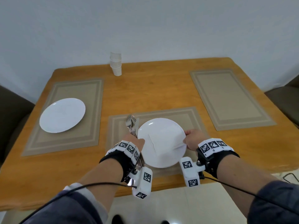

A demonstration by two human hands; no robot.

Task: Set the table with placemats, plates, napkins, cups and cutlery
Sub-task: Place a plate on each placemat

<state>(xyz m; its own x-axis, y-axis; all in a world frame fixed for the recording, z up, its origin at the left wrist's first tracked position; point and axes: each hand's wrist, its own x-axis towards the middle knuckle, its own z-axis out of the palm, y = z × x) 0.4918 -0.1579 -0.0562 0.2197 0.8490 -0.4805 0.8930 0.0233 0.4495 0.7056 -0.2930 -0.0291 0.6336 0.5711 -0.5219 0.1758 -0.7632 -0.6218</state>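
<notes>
**A:** What do you see from up there?

**B:** I see a wooden table [161, 88] with three tan mats. The left mat [64, 117] has a white plate [62, 115] on it. The right mat [229, 99] is bare. The near mat [191, 117] has the near plate [161, 126] on it.

**A:** What are my hands doing?

**B:** My left hand [135, 142] is closed around a bunch of forks [131, 125]. Their tips stick out over the near mat, just left of the near plate. My right hand [193, 139] pinches a white napkin [165, 143] that lies on that plate.

**A:** Anything in the way?

**B:** The wrist bands [212, 147] hide some of my fingers. A stack of paper cups [116, 64] stands at the far edge by the wall. Dark chairs [11, 113] sit at both sides.
</notes>
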